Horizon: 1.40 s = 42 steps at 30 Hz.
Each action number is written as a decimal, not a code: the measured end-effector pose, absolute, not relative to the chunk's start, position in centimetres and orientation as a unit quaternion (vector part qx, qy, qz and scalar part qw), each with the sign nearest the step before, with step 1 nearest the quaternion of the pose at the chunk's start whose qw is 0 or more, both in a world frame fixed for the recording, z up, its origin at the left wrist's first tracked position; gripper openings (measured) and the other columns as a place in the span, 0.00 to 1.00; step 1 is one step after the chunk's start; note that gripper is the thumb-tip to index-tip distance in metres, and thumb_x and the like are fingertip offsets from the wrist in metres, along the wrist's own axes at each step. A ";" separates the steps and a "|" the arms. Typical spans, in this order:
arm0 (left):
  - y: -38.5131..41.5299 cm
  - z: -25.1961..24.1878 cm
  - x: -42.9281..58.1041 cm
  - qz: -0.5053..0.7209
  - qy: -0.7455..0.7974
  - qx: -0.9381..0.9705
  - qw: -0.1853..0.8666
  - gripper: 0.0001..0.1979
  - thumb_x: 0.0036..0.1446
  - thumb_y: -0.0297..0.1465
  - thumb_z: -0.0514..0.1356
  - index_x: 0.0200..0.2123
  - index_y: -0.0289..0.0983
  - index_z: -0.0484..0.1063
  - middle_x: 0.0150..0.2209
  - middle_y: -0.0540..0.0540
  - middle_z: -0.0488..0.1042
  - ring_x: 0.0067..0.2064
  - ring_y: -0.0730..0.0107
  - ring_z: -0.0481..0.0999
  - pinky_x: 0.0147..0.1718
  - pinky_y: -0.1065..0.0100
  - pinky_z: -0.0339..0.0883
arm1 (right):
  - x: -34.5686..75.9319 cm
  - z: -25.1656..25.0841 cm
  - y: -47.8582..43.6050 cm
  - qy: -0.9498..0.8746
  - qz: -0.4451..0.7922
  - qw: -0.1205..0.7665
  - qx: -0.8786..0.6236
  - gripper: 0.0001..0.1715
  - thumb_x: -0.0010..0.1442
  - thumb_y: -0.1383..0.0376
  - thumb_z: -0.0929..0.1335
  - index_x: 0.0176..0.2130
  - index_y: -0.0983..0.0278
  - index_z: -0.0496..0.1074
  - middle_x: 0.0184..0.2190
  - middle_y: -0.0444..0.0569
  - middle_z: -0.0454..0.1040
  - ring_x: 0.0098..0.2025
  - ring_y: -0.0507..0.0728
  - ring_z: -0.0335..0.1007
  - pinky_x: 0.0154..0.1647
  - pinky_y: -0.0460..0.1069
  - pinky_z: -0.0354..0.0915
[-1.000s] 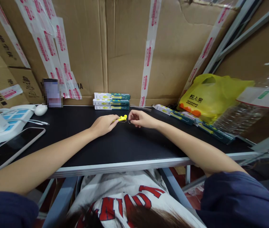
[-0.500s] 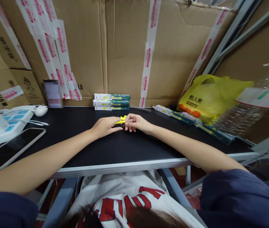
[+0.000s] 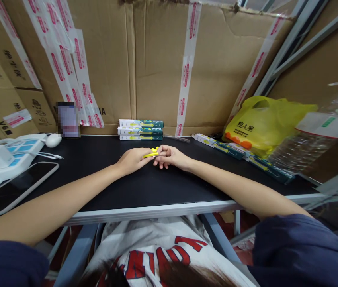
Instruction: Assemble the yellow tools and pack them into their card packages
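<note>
My left hand [image 3: 134, 160] rests low over the black tabletop, closed on a small slim yellow plastic tool [image 3: 149, 155]. Its thumb lies along the near side of the tool, and the other end is hidden in the palm. My right hand [image 3: 170, 156] meets it from the right, thumb and forefinger pinched together at the tool's right end. The remaining fingers of that hand curl loosely downward. Whatever thin thing the right fingertips may hold is too small to make out.
Behind my hands stands a stack of small boxes [image 3: 140, 130] printed with a yellow tool. More such boxes [image 3: 216, 146] lie right, by a yellow bag [image 3: 264, 123] and a plastic bottle [image 3: 321, 127]. Left are a phone [image 3: 16, 187] and a power strip [image 3: 28, 149].
The thumb of my left hand has closed down onto the yellow tool. The right fingers have shifted slightly, and a thin loop seen below them earlier no longer shows.
</note>
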<state>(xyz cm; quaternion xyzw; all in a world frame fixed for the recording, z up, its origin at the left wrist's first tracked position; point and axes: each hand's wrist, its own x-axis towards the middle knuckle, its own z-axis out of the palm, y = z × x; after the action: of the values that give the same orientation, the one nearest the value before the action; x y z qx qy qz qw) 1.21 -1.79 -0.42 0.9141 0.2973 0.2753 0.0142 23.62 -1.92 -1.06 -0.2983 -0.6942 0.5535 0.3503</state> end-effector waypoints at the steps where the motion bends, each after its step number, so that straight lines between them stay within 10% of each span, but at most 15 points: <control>1: -1.8 -0.3 1.2 0.282 0.311 0.907 0.024 0.13 0.67 0.38 0.53 0.36 0.37 0.74 0.33 0.47 0.77 0.34 0.68 0.74 0.33 0.70 0.59 | 23.7 -1.1 -1.9 -0.699 0.542 0.357 -0.301 0.31 0.47 0.49 0.79 0.36 0.63 0.63 0.29 0.45 0.82 0.23 0.49 0.74 0.18 0.41 0.63; 24: -1.7 -0.5 1.4 0.242 0.360 0.892 0.125 0.20 0.66 0.42 0.50 0.37 0.36 0.75 0.34 0.46 0.78 0.36 0.65 0.75 0.35 0.69 0.59 | 23.5 -2.2 -1.6 -0.774 0.335 0.418 -0.337 0.26 0.51 0.45 0.75 0.29 0.63 0.68 0.24 0.44 0.75 0.26 0.51 0.67 0.31 0.48 0.62; 30: -1.3 -0.3 0.9 0.355 0.432 0.826 0.074 0.20 0.68 0.42 0.47 0.35 0.37 0.72 0.32 0.45 0.77 0.34 0.65 0.74 0.34 0.68 0.58 | 23.0 -2.2 -0.2 -0.708 0.413 0.480 -0.314 0.30 0.47 0.41 0.76 0.30 0.63 0.68 0.30 0.46 0.79 0.37 0.54 0.76 0.45 0.51 0.68; 42: 0.4 -0.9 -0.1 0.343 0.400 0.832 0.172 0.18 0.63 0.45 0.51 0.29 0.38 0.66 0.25 0.50 0.70 0.29 0.70 0.67 0.30 0.70 0.57 | 17.7 -2.3 -1.1 -0.676 0.517 0.470 -0.233 0.30 0.49 0.43 0.76 0.31 0.62 0.66 0.24 0.43 0.77 0.29 0.51 0.75 0.38 0.49 0.70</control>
<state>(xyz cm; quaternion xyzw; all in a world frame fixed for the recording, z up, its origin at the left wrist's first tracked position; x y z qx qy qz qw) -0.09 0.35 -0.88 0.8324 0.3997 0.3431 0.1721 17.72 -1.07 -2.33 -0.2327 -0.6761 0.5171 0.4704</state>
